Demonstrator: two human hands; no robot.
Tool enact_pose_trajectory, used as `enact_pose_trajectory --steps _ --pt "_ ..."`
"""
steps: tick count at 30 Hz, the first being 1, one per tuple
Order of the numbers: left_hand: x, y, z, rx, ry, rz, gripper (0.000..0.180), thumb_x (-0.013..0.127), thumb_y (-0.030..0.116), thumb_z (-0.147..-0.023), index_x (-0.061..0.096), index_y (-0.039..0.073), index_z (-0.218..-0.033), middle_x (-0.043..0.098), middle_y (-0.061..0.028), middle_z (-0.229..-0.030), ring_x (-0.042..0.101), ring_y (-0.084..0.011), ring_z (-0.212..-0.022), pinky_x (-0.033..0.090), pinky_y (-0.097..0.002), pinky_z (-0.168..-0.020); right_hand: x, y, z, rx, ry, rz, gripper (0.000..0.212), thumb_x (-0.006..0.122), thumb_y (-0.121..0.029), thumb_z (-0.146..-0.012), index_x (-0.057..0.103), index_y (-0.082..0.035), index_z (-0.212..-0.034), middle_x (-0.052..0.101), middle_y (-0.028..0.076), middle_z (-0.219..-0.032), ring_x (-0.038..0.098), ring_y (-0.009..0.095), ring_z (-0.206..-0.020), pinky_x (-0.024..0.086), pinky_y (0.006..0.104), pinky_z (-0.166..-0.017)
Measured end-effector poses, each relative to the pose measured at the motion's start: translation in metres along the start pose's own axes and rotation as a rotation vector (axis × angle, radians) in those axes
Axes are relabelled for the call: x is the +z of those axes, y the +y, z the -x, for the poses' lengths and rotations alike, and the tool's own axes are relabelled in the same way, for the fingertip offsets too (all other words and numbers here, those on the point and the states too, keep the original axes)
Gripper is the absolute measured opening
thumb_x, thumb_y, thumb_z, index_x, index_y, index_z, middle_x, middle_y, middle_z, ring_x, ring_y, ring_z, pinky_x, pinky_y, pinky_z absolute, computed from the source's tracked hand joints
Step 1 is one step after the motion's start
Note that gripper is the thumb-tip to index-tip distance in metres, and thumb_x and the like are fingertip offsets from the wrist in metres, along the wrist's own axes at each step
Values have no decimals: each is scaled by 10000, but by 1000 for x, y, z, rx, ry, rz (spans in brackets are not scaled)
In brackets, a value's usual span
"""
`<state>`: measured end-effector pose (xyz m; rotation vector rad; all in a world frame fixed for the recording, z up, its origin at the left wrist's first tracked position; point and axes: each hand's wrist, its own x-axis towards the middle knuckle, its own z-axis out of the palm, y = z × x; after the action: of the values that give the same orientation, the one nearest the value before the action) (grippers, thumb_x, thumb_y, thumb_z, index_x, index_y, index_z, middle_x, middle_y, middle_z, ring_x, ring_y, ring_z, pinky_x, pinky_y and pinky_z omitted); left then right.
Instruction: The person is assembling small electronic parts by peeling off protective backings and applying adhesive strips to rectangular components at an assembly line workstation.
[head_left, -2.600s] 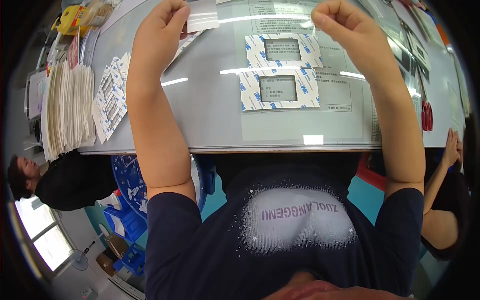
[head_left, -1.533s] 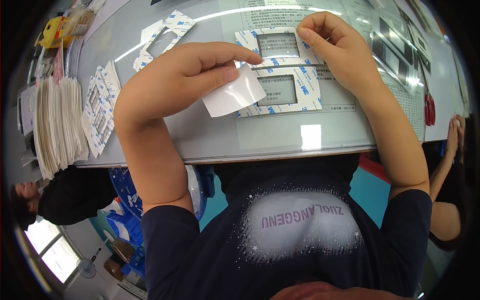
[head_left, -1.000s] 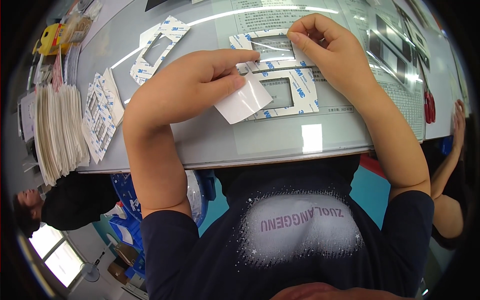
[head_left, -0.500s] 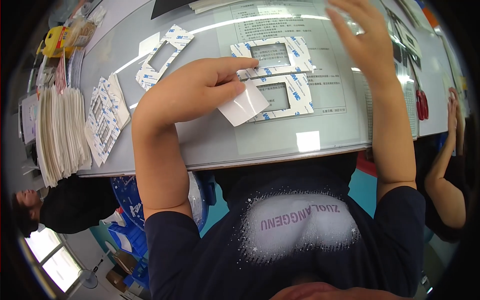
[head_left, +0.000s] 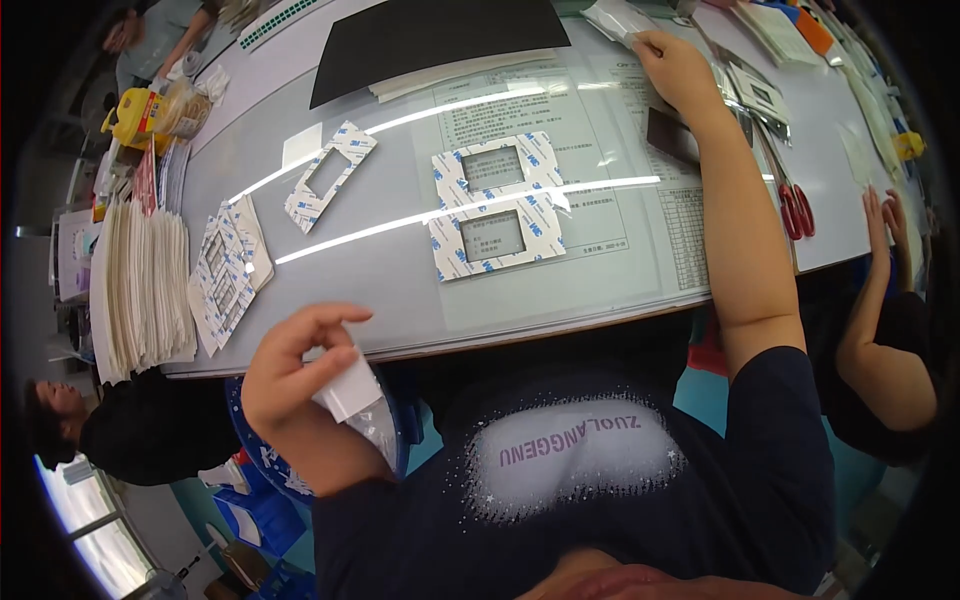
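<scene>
My left hand (head_left: 295,365) hovers over a blue bin (head_left: 262,450) at the table's front edge, thumb and forefinger apart. A white paper piece (head_left: 350,388) shows just below the thumb; whether it still touches the hand is unclear. At the far right, my right hand (head_left: 680,72) pinches the edge of a whitish, shiny plastic packet (head_left: 612,18). Between the hands, two rectangular frames, a far frame (head_left: 545,160) and a near frame (head_left: 548,240), lie edge to edge, their white faces printed blue. A similar single frame (head_left: 298,205) lies to their left.
Printed frame sheets (head_left: 215,310) and a tall paper stack (head_left: 140,290) fill the left side. A black sheet (head_left: 440,40) lies at the back. Red scissors (head_left: 797,210) and a dark flat piece (head_left: 670,136) lie right. Another person's hands (head_left: 880,215) rest at the right edge.
My left hand has moved from the frames down and left to the bin with the white paper piece. My right hand, earlier empty and raised, now grips the plastic packet at the back.
</scene>
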<state>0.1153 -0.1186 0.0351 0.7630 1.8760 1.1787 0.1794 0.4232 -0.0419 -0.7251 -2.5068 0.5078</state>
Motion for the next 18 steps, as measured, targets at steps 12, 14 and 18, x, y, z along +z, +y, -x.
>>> enact_pose_trajectory --steps 12,14,18 --pt "-16 -40 92 -167 775 -790 424 670 138 -968 601 -28 -1352 645 -161 -1322 603 -257 -1237 435 -358 -1087 -8 -39 1 198 -60 -335 247 714 -265 -920 769 -29 -970 734 109 -891 677 230 -800 510 358 -725" --pt "4 -8 25 130 537 -593 410 643 143 -982 605 -20 -1356 646 -154 -1346 595 -252 -1261 414 -366 -1104 -5 -13 -7 150 -13 -309 239 663 -209 -944 767 3 -980 739 178 -878 693 232 -803 506 359 -699" --pt "60 32 -78 445 151 -2 422 567 282 -1050 606 -2 -1360 651 -152 -1328 585 -238 -1273 419 -368 -1102 -33 -139 68 -1037 324 -436 218 813 -187 -879 755 -40 -1029 727 60 -940 675 182 -845 519 302 -757"
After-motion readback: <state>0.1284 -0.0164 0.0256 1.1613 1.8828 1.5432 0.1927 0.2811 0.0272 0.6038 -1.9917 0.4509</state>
